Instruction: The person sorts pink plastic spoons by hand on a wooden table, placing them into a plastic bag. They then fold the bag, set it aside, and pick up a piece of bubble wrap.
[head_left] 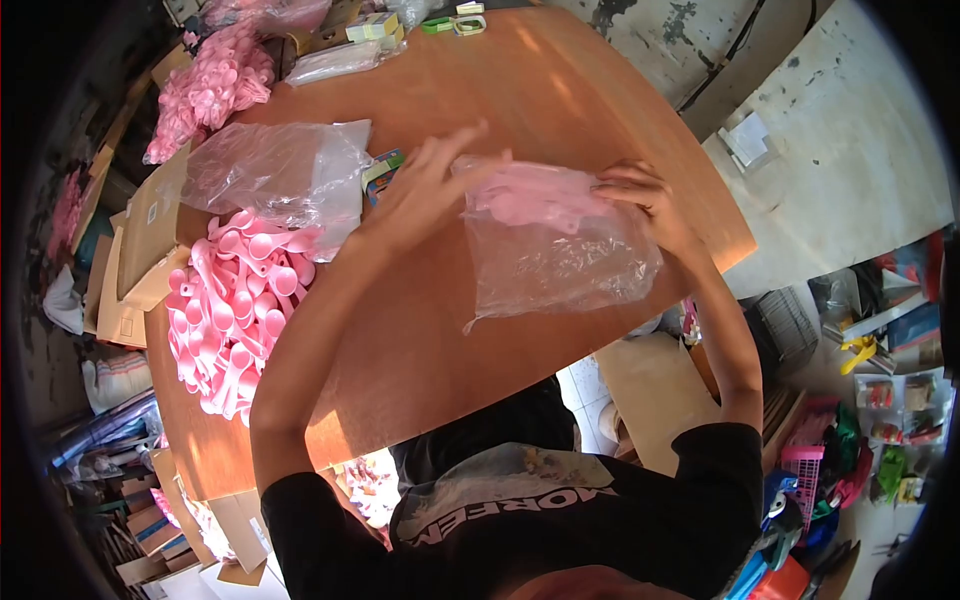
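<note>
A clear plastic bag [560, 270] lies on the wooden table in front of me, with pink spoons [545, 195] bunched at its far end. My right hand [640, 195] pinches the bag's far right corner, thumb and fingers closed on the plastic. My left hand [430, 180] is over the bag's far left corner, somewhat blurred, its fingers stretched out and apart. A heap of loose pink measuring spoons [235, 300] lies at the table's left side, beside my left forearm. Just behind my left wrist is a small green and yellow packet [381, 172], partly hidden.
More clear bags [280, 165] lie flat beyond the heap, beside an open cardboard box [155, 235]. A large bag of pink spoons [215, 85] sits at the far left. Tape rolls [469, 24] rest at the table's far edge. Crates and goods crowd the floor at right.
</note>
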